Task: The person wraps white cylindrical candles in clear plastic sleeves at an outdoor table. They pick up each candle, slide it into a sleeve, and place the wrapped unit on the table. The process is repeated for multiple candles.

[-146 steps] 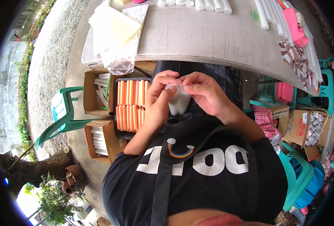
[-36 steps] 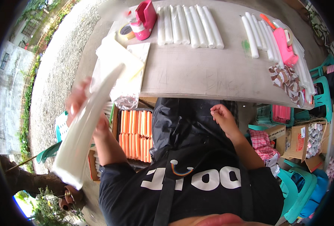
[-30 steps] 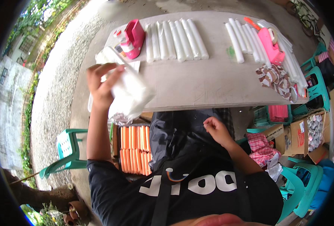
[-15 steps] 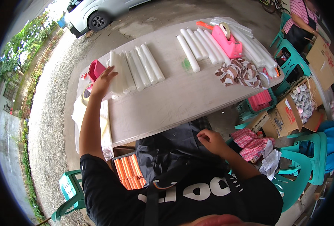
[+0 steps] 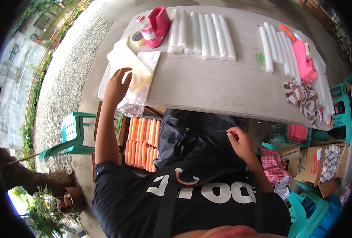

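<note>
My left hand (image 5: 118, 87) lies on a pile of clear plastic bags (image 5: 129, 59) at the table's left end, fingers apart, with nothing visibly gripped. Beyond it are a roll of tape (image 5: 138, 38), a small bottle with a red cap (image 5: 147, 32) and a pink tape dispenser (image 5: 159, 27). White candles in clear plastic (image 5: 201, 35) lie in a row beside the dispenser. Over my lap, my right hand (image 5: 242, 143) hangs loosely curled with a gap between thumb and fingers, and it holds nothing I can see.
Loose white candles (image 5: 268, 49), a second pink dispenser (image 5: 304, 63) and a brown-and-white cloth (image 5: 301, 97) lie at the table's right end. Below the table sits a box of orange candles (image 5: 141, 142). A green chair (image 5: 73, 133) stands left; cardboard boxes (image 5: 311, 164) stand right.
My left hand has left the wrapped candles and come nearer, onto the plastic bags. The view has swung left, and my right hand stays over my lap.
</note>
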Demonstrator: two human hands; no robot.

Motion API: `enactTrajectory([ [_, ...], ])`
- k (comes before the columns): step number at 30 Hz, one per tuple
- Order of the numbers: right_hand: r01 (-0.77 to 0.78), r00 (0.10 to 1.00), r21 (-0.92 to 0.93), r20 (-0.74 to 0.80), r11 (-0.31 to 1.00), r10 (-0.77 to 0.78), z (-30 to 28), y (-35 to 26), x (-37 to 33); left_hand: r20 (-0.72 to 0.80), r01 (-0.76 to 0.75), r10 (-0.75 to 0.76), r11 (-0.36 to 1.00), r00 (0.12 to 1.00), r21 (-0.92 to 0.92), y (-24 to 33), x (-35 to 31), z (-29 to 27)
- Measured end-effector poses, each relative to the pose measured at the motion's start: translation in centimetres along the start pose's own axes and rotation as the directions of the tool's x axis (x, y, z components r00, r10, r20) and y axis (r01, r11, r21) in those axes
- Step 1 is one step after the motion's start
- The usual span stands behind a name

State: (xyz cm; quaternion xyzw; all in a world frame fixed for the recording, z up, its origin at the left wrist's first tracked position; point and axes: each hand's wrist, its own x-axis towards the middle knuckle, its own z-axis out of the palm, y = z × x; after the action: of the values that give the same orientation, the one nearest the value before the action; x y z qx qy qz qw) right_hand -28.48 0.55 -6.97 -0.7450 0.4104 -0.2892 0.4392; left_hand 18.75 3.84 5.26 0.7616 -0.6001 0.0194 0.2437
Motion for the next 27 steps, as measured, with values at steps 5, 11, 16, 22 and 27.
enactTrajectory([
  [5,0.071,0.996,-0.051,0.064,0.996,-0.068,1.3,-2.2,1.8,-0.001,-0.037,0.038,0.993,0.999,0.113,-2.0,-4.2,0.8],
  [11,0.105,0.990,-0.077,0.105,0.991,-0.096,2.5,-3.0,1.5,-0.108,-0.018,0.005,0.993,0.994,-0.117,-1.3,-4.5,1.8],
  [16,0.108,0.988,-0.108,0.118,0.988,-0.096,2.6,-1.9,0.1,-0.184,0.046,-0.070,0.991,0.980,-0.128,0.1,-4.6,1.6],
  [22,0.295,0.949,-0.152,-0.067,0.943,-0.307,2.6,-6.6,0.8,-0.115,-0.406,0.407,0.913,0.906,0.033,9.1,-7.8,-0.2],
  [27,0.613,0.787,-0.169,0.052,0.772,-0.614,1.9,-13.7,2.8,0.201,-0.628,0.662,0.749,0.722,-0.209,16.5,-10.7,-1.4],
])
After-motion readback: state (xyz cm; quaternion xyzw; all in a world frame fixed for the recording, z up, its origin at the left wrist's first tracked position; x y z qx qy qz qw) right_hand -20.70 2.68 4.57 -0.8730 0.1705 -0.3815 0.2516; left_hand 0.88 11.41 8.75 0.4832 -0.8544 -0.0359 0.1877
